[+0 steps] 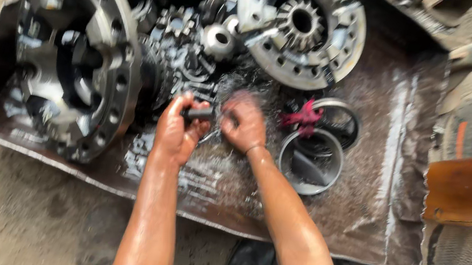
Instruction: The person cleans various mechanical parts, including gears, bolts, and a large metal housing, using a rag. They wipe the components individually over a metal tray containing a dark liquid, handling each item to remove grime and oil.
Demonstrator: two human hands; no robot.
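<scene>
My left hand (178,130) grips a dark pin (198,113), right hand (243,122) blurred, closed around something unclear; I'd steady it over the tray (359,217).

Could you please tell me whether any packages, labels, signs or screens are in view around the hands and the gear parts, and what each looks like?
None in view: only bare metal gear parts, loose rings and a red rag lie on the wet metal tray, where the left hand grips a dark pin beside the right hand.
</scene>
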